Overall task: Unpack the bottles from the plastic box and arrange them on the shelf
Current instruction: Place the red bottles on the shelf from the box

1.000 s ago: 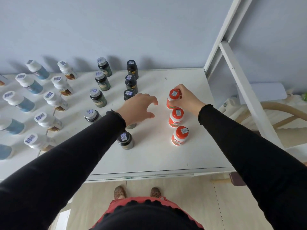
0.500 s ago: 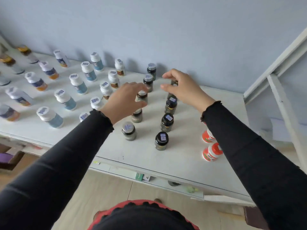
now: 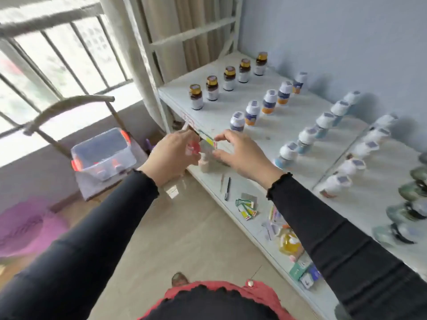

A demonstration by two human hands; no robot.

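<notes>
The clear plastic box (image 3: 104, 153) with orange latches sits low at the left on a chair seat; a few blurred bottles lie in its bottom. The white shelf (image 3: 178, 92) runs along the right wall. On it stand rows of bottles: brown ones with gold caps (image 3: 229, 78), white-capped ones with orange labels (image 3: 269, 101), white-capped ones with light-blue labels (image 3: 306, 139), more white ones (image 3: 360, 146) and dark green ones (image 3: 416, 192) at the right edge. My left hand (image 3: 171, 155) and my right hand (image 3: 240, 153) hover side by side in front of the shelf's edge, between box and bottles, fingers apart and holding nothing.
A lower shelf board (image 3: 233, 179) carries a pen (image 3: 227, 191), small labels (image 3: 246, 207) and a yellow bottle (image 3: 288, 242). A barred window (image 3: 57, 54) and a curtain (image 3: 143, 65) fill the left. A curved chair back (image 3: 64, 107) rises behind the box. A pink object (image 3: 25, 225) lies on the floor.
The view has swung left, from the shelf's right part to its left end and the box. Both hands have left the dark bottles and moved left, empty.
</notes>
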